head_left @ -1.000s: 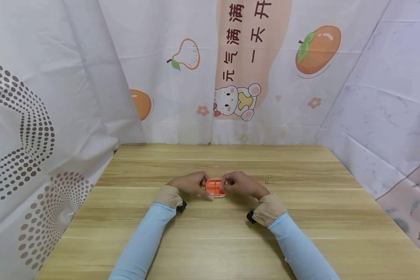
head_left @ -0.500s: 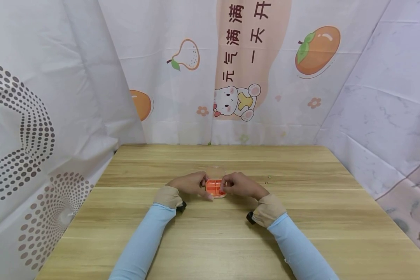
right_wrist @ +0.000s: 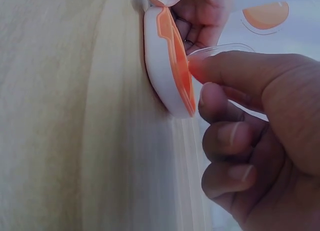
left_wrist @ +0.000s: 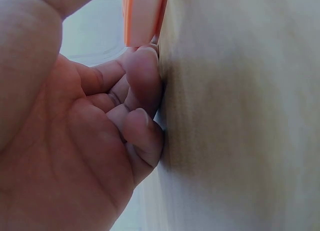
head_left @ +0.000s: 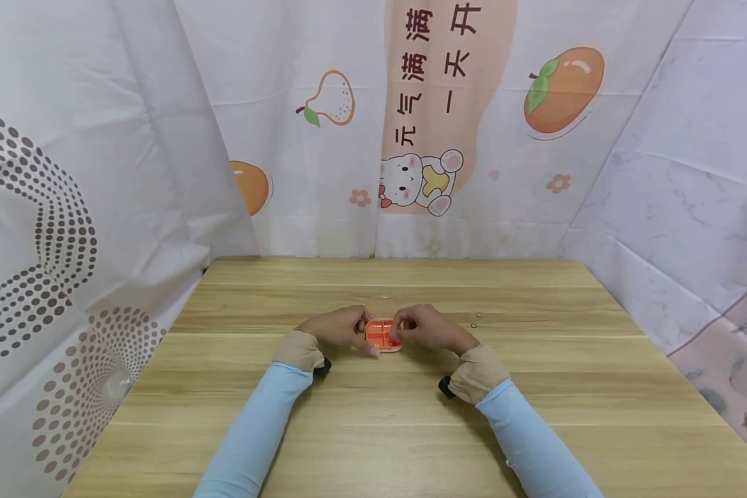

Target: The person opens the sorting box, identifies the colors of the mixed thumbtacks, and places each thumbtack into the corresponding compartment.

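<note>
A small orange-and-white pill box (head_left: 376, 333) lies on the wooden table in the head view, its orange inside split into compartments. Its clear lid (head_left: 382, 306) is swung back behind it. My left hand (head_left: 342, 328) holds the box by its left side, thumb at the front edge and fingers toward the back. In the right wrist view, my right hand (right_wrist: 270, 126) has its thumb and index finger dipped into the orange interior (right_wrist: 183, 73), the other fingers curled. The fingertips are hidden there, so I cannot tell whether they pinch anything.
Two tiny ring-like pieces, a nearer one (head_left: 474, 325) and a farther one (head_left: 479, 315), lie on the table (head_left: 380, 429) right of my right hand. A printed curtain (head_left: 324, 173) hangs along the table's back edge, with more sheets on both sides.
</note>
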A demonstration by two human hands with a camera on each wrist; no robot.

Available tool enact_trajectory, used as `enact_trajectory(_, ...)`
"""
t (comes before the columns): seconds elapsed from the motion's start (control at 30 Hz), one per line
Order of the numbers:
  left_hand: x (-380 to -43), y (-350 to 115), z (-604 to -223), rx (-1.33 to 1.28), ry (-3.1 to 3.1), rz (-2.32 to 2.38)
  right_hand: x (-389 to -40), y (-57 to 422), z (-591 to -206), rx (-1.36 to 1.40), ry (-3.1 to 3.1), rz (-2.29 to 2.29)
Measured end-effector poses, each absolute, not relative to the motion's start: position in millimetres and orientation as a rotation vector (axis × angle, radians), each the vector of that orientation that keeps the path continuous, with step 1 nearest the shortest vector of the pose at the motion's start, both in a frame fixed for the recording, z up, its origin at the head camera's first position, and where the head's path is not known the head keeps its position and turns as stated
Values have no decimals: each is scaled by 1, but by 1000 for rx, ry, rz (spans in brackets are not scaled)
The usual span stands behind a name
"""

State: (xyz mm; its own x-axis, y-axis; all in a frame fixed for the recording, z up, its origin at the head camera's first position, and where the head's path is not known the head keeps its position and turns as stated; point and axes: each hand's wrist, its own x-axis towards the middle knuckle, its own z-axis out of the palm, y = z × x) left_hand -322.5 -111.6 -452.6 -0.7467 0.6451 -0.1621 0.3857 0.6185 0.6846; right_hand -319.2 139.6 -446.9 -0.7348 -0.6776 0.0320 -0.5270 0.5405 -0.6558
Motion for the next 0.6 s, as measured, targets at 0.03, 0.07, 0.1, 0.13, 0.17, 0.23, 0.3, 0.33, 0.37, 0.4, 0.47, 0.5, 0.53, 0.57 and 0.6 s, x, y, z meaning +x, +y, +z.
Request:
enact_trajectory(0.03, -322, -112, -453, 823, 2447, 908, -319, 139, -447, -1015, 2555, -981)
enact_trajectory(0.07, -322, -112, -453, 824, 2444, 910, -320, 139, -447, -1013, 2555, -991)
enact_trajectory(0.1, -322, -112, -453, 824, 2440, 912, -320, 139, -447, -1012, 2553, -1001)
enact_trajectory(0.13, -322, -112, -453, 822, 2438, 915, -320, 139, -448, -1008, 2551, -1007)
enact_trajectory(0.17, -322, -112, -453, 821, 2435, 919, -320, 139, -448, -1004, 2548, -1013)
enact_trajectory(0.23, -322, -112, -453, 823, 2429, 926, -320, 139, -447, -991, 2540, -1020)
enact_trajectory(0.3, -322, -112, -453, 820, 2430, 928, -320, 141, -446, -981, 2531, -1029)
enact_trajectory(0.33, -322, -112, -453, 821, 2433, 926, -320, 141, -446, -977, 2527, -1033)
enact_trajectory(0.37, -322, -112, -453, 822, 2435, 923, -320, 142, -445, -981, 2523, -1041)
enact_trajectory(0.4, -322, -112, -453, 824, 2437, 921, -320, 144, -444, -983, 2522, -1047)
enact_trajectory(0.47, -322, -112, -453, 823, 2440, 918, -320, 146, -443, -978, 2520, -1062)
enact_trajectory(0.5, -322, -112, -454, 826, 2442, 917, -321, 147, -442, -977, 2518, -1071)
enact_trajectory(0.53, -322, -112, -454, 828, 2441, 918, -321, 148, -443, -975, 2518, -1077)
enact_trajectory(0.57, -322, -112, -454, 827, 2441, 920, -321, 150, -442, -969, 2518, -1082)
enact_trajectory(0.6, -322, -112, -454, 828, 2441, 920, -322, 151, -442, -956, 2519, -1083)
